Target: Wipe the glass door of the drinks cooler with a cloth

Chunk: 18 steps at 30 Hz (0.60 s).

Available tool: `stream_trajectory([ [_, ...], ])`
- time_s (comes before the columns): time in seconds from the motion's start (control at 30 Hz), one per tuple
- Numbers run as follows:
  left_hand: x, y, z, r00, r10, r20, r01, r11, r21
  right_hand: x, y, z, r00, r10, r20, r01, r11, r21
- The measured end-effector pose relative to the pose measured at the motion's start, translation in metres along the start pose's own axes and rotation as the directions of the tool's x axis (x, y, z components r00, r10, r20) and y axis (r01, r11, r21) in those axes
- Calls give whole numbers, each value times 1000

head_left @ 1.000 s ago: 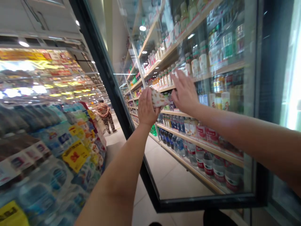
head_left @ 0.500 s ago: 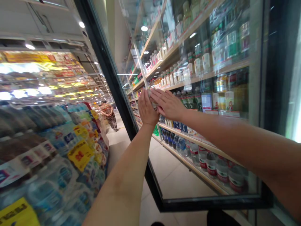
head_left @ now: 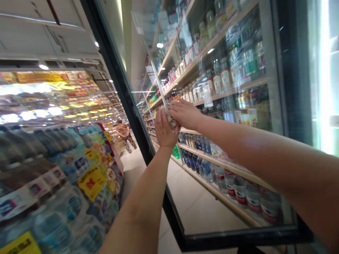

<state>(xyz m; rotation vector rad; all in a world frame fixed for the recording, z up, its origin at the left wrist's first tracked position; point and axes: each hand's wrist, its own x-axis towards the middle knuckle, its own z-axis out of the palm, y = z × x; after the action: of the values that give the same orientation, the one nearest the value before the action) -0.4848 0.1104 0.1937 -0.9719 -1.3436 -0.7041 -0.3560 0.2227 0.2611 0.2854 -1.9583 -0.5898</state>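
Note:
A crumpled pale cloth (head_left: 172, 120) is bunched between my two hands, against the glass pane (head_left: 190, 197) of an open door with a black frame (head_left: 116, 70). My left hand (head_left: 165, 131) grips its left side, fingers pointing up and pressed together. From the right, my right hand (head_left: 186, 114) lies over the upper right side of the cloth, its fingers bent onto it. The cloth's lower part and my fingertips are partly covered. Both arms are stretched far forward.
Behind the glass, shelves (head_left: 219, 95) hold rows of bottles. On the left stand stacked bottle packs (head_left: 60, 204) with a yellow price sign (head_left: 91, 182). A person (head_left: 125, 135) stands farther down the aisle floor (head_left: 132, 169). A lit cooler edge (head_left: 321, 77) is at the right.
My hands have parted slightly at the top, showing more of the cloth between them. The view has shifted a little, so the door and shelves sit somewhat differently.

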Motion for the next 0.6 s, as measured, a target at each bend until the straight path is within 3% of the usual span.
stream_trajectory([
  [0.13,0,5,-1,997,-53,50,51,998,38,-9,36,-8,1000,-3,-9,3,1000,-24],
  [0.23,0,8,-2,992,-88,96,81,994,69,-24,45,-4,998,-17,-60,16,1000,-10],
  [0.4,-1,8,0,990,-88,107,79,993,92,-47,29,8,994,-43,-98,46,998,29],
  [0.6,-3,7,3,994,-66,88,54,989,136,-49,9,13,997,41,-72,-39,999,26],
])
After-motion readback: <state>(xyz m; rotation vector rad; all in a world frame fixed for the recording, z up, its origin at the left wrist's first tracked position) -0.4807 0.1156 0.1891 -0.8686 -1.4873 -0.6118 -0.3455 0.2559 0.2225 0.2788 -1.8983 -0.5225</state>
